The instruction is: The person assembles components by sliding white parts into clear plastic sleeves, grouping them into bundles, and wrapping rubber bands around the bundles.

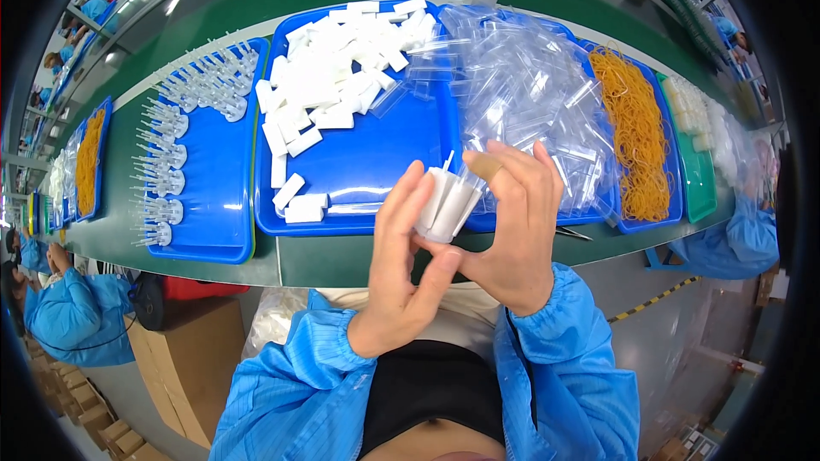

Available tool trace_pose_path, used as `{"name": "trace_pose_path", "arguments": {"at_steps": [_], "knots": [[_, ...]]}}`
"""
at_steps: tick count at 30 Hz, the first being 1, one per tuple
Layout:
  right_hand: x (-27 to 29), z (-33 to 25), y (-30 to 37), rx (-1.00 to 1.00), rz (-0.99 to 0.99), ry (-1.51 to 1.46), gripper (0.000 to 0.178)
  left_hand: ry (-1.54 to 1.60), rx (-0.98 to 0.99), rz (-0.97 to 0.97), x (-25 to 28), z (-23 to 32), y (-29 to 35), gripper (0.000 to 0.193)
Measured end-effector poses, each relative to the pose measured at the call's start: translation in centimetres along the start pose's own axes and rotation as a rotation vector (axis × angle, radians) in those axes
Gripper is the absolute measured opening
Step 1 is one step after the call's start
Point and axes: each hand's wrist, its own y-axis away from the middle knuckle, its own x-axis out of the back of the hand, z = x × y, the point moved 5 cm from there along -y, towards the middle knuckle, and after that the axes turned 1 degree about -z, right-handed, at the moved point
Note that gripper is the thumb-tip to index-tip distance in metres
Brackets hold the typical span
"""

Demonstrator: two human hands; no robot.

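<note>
Between my two hands, above the near edge of the table, is a small upright bundle of white blocks [448, 207] with a thin pale pin standing out of its top. My left hand [400, 269] wraps its left side, fingers along the blocks and thumb near the bottom. My right hand [518, 235] grips it from the right, thumb at the base and fingers bent near a clear strip on its side. Behind it, loose white blocks [335, 115] fill part of a blue tray [376, 172], and clear plastic sleeves [534, 90] are heaped to the right.
Pronged clear-white bases [172, 181] stand in a left blue tray [218, 171]. Yellow rubber bands [632, 132] fill a right tray, beside a green tray [700, 175]. A thin pointed tool [574, 233] lies at the table edge. Blue-sleeved people [73, 316] sit nearby; a cardboard box [192, 358] stands left.
</note>
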Motion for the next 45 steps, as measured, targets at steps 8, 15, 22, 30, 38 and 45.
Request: {"name": "trace_pose_path", "arguments": {"at_steps": [8,15,22,30,38,45], "knots": [[1.2,0.3,2.1,0.171,0.054,-0.070,0.060,0.319,0.237,-0.070,1.2,-0.3,-0.1,0.036],[1.5,1.3,3.9,0.141,0.140,-0.203,0.064,0.413,0.279,-0.140,-0.4,-0.1,-0.2,0.032],[9.2,10.7,8.1,-0.220,0.357,0.122,0.050,0.284,0.294,-0.086,-0.3,-1.2,-0.2,0.031],[9.1,13.5,10.3,-0.540,0.171,0.012,0.032,0.443,0.280,-0.301,-4.5,-0.8,-1.2,0.033],[11.1,13.9,11.5,-0.746,0.434,-0.358,0.014,0.176,0.205,-0.314,-5.3,0.0,-1.1,0.033],[6.7,7.6,7.8,-0.589,0.231,-0.815,0.016,-0.079,0.057,-0.271,-4.3,0.8,-1.0,0.032]]}}
